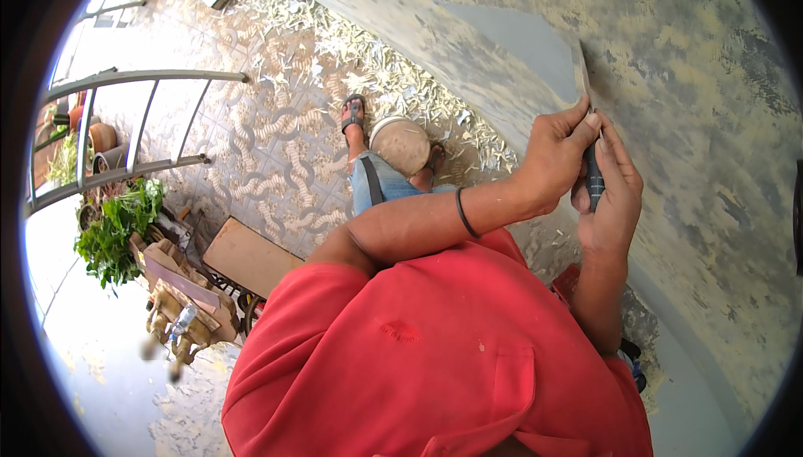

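Both my hands are closed on a paint scraper [595,179] with a dark handle and a flat blade. My right hand [617,194] grips the handle from the right side. My left hand [559,149], with a dark band near its wrist, presses in at the neck just below the blade. The blade lies against the wall [669,97], along the right edge of a smooth grey patch of paint [519,39]. Around that patch the wall is mottled yellowish and grey. My fingers partly cover the handle.
Pale paint flakes [335,47] litter the floor along the wall's foot. A round bucket lid [400,146] is between my sandalled feet. Metal railings [142,81], a leafy plant [121,227] and a brown board [251,255] stand at the left.
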A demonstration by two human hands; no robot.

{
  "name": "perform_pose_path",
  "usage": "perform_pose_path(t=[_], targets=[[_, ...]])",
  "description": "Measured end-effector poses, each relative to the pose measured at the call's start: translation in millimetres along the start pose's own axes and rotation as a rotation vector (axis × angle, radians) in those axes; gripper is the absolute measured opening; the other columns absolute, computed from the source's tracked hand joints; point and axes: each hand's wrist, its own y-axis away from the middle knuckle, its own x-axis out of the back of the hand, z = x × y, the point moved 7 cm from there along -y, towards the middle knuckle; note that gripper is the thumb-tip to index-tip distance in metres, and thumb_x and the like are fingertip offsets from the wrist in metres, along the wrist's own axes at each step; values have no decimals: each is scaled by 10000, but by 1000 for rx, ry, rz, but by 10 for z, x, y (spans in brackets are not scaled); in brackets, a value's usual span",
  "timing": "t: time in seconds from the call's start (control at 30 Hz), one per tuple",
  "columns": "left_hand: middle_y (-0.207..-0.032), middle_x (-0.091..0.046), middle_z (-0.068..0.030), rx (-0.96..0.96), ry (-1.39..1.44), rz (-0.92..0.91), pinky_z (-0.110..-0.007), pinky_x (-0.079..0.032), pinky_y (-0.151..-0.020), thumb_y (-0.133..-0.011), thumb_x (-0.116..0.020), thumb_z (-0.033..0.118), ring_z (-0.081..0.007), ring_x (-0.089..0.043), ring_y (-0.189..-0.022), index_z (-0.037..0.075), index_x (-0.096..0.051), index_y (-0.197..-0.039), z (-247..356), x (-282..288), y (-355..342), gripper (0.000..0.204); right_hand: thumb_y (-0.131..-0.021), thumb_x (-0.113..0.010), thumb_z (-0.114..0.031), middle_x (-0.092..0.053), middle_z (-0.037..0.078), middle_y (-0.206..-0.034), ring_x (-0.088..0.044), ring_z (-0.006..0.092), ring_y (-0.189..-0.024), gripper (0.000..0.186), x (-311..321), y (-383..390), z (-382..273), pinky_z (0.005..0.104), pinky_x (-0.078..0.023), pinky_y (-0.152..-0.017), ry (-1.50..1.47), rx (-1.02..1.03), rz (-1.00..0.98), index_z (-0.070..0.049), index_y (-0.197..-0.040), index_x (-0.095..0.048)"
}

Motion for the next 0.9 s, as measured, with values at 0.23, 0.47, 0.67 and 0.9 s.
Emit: perform_pose_path(t=[0.23,0.47,0.67,0.9], targets=[[-821,-647,32,44,50,0,-215,-463,-596,-1112,-554,185,-16,-521,-718,-89,-701,-1149,264,-88,19,313,-1065,-543,-123,-567,-51,-839,-431,2,-628,420,-172,116,-211,194,-309,-483,37,69,146,6,-1462,-589],[-946,-700,-7,144,152,-55,-238,-535,-661,-1098,-581,172,-63,-616,-793,-8,-713,-1148,276,87,-120,229,-1049,-566,-118,-573,-56,-848,-415,2,-642,395,-336,-11,-186,194,-298,-506,153,-7,158,-14,-1424,-637],[-935,-692,-33,184,83,12,-279,-539,-651,-1116,-534,189,-106,-619,-775,3,-690,-1076,162,352,-468,246,-1045,-572,-121,-580,-37,-809,-421,15,-630,375,-421,-354,-44,199,-305,-513,152,-110,139,0,-1389,-663],[-977,-703,-17,187,83,-92,-245,-551,-716,-1119,-538,203,-78,-632,-836,33,-691,-1253,535,119,-23,265,-1039,-568,-82,-561,-57,-786,-414,7,-618,400,-527,94,-283,203,-321,-523,227,83,229,-5,-1427,-630]])
